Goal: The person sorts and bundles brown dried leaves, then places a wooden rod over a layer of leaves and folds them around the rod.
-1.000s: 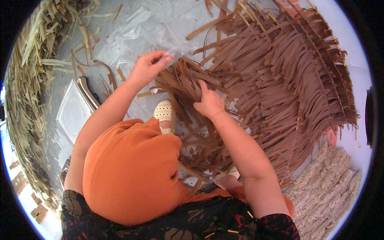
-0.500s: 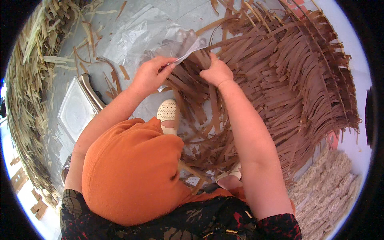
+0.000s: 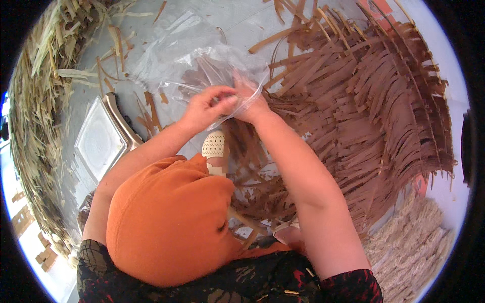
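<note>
Head view, examiner asking: What does the left hand hold, and to what apparent purpose?

Inspector: Its thumb and fingers are pinched at the rim of a clear plastic bag. The hold is judged to keep the mouth spread, since the rim curves around the right wrist.

Examiner: And the right hand?

Inspector: It reaches into the bag. Brown strips show through the film beyond its fingers; whether it grips them cannot be told, as glare and creases obscure the fingertips.

Examiner: Where is the bag, and what lies about it?

Inspector: It is in front of the person, over the grey floor, beyond a cream perforated shoe. To the right spreads a brown thatch heap in overlapping rows, placed, in judgement, within easy reach of the right hand. Beside the left forearm sits what appears to be a weighing scale, pale plate upward, presumably to leave it free for a load. At far left stands a straw-coloured strip pile.

Examiner: Brands, labels, writing?

Inspector: None legible on bag, scale or shoe.
</note>
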Demonstrator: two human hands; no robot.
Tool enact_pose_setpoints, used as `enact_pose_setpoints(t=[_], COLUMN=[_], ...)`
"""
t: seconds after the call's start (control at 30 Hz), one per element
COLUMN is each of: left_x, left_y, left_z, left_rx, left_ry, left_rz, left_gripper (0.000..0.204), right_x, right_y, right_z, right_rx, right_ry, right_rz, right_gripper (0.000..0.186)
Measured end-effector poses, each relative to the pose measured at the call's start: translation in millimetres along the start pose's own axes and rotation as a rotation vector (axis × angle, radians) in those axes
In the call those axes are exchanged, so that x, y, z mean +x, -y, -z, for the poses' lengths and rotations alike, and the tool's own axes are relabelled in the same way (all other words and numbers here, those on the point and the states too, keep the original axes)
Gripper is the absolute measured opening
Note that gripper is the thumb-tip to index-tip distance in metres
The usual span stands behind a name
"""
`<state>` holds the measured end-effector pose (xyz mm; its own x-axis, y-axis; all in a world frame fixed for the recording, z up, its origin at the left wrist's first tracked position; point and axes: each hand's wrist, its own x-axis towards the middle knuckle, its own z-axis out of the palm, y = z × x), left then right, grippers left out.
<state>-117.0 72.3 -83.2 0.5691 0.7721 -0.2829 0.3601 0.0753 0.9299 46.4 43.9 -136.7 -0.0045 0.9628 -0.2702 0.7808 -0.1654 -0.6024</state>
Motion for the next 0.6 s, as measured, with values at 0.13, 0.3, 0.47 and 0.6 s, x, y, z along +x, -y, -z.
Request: enact_pose_setpoints(t=[0.13, 0.3, 0.47, 0.6], left_x=[-4, -19, 2, 8], left_y=[53, 97, 94, 116], left_z=[41, 36, 32, 50], left_rx=[0.265, 0.126, -0.279, -0.400], left_ry=[-0.180, -0.385, -0.315, -0.513], left_rz=[0.288, 0.605, 0.585, 0.549], left_gripper=[0.033, 0.063, 0.066, 0.048], right_x=[-44, -52, -10, 7], right_y=[-16, -10, -5, -9], right_z=[34, 17, 10, 29], right_rx=[-0.010, -0.262, -0.158, -0.170], right_ry=[-0.011, 0.102, 0.006, 0.145], right_rz=[0.053, -0.208, -0.100, -0.184], right_gripper=[0.122, 0.125, 0.111, 0.114])
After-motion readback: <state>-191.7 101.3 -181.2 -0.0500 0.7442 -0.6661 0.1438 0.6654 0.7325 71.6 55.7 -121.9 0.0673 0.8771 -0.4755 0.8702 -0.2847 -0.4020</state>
